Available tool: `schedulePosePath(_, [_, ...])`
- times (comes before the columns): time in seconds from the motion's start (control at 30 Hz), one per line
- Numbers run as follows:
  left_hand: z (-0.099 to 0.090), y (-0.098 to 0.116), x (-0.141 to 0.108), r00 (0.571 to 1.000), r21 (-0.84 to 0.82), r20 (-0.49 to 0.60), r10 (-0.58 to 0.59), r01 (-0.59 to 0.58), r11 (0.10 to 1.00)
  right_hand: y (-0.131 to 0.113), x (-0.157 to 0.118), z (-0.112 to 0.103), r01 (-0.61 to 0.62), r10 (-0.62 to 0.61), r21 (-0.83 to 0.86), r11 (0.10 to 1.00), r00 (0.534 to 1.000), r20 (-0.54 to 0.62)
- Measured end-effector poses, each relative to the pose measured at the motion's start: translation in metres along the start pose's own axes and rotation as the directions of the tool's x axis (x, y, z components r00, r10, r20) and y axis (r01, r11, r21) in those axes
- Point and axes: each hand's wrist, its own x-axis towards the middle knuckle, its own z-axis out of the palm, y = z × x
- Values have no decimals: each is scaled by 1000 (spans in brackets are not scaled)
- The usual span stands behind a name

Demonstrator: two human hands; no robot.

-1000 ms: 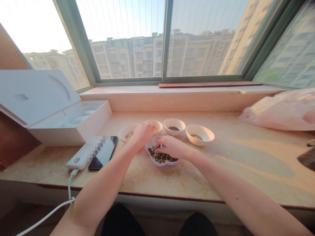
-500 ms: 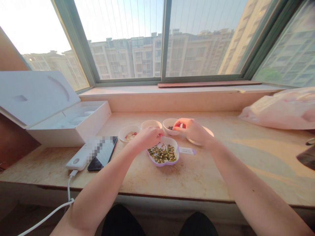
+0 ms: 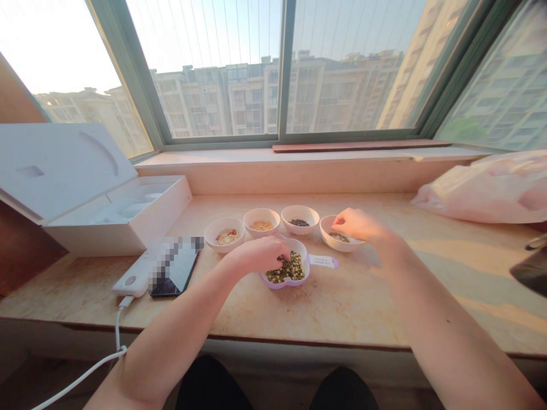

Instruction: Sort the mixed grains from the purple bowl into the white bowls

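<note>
A purple-rimmed white bowl (image 3: 294, 280) holds mixed green and yellow beans. My left hand (image 3: 267, 254) reaches over its left part, fingers curled down at the beans; what they hold, if anything, is hidden. My right hand (image 3: 354, 223) is over the rim of the rightmost small bowl (image 3: 342, 246), which has some green beans in it. Its fingertips are pinched together, the contents too small to make out. Three more small white bowls stand in the row: one with pale and reddish pieces (image 3: 227, 236), one with yellow grains (image 3: 261, 225), one with black beans (image 3: 298, 222).
On the left are an open white box (image 3: 162, 210), a white power bank (image 3: 135, 278) with a cable, and a dark phone (image 3: 173, 282). A plastic bag (image 3: 487, 191) lies at the right, with a dark object (image 3: 532, 270) nearer the right edge.
My right hand has moved right, from the black-bean bowl to the rightmost bowl. My left hand has lowered and moved right, into the purple-rimmed bowl.
</note>
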Motion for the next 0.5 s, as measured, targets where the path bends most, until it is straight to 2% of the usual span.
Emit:
schedulePosePath(0.1, [0, 0, 2, 999, -10, 39, -7, 7, 1000, -3, 1, -2, -59, 60, -5, 998, 991, 121])
schedulePosePath(0.17, [1, 0, 3, 998, -19, 49, -31, 32, 999, -5, 2, -3, -70, 69, 4, 998, 988, 141])
schedulePosePath(0.5, [4, -7, 3, 997, -130, 34, -73, 77, 988, -12, -3, -6, -60, 59, 7, 998, 996, 62])
